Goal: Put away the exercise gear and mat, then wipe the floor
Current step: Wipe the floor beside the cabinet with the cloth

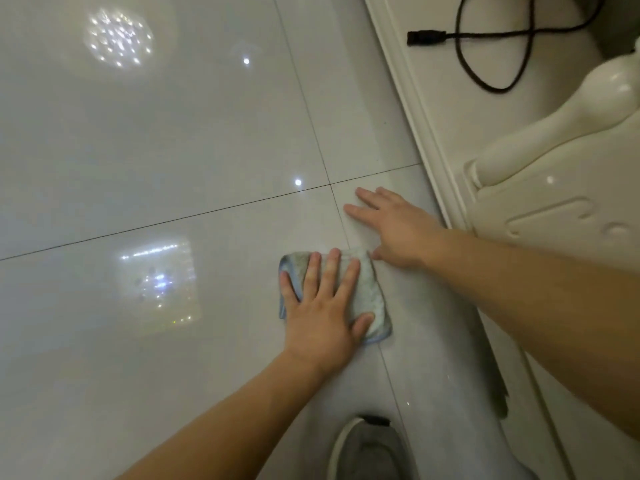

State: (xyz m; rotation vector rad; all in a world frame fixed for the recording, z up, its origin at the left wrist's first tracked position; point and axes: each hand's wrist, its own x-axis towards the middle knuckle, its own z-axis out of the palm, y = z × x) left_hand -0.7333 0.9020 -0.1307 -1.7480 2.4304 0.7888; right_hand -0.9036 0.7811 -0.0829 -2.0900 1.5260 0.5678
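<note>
pressing folded pale blue cloth [363, 292] under flat left hand [322, 317], right hand [394, 230] splayed on floor [138, 150], perhaps damp

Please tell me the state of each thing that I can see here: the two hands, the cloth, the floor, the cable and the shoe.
Left hand: flat, fingers spread, pressing on the cloth.
Right hand: open, palm down on the floor, holding nothing.
Cloth: folded, lying flat under the left hand.
Floor: glossy tiles, reflecting lights.
Black cable: looped, loose, plug end not connected.
Shoe: on the floor at the lower edge, partly out of view.
</note>
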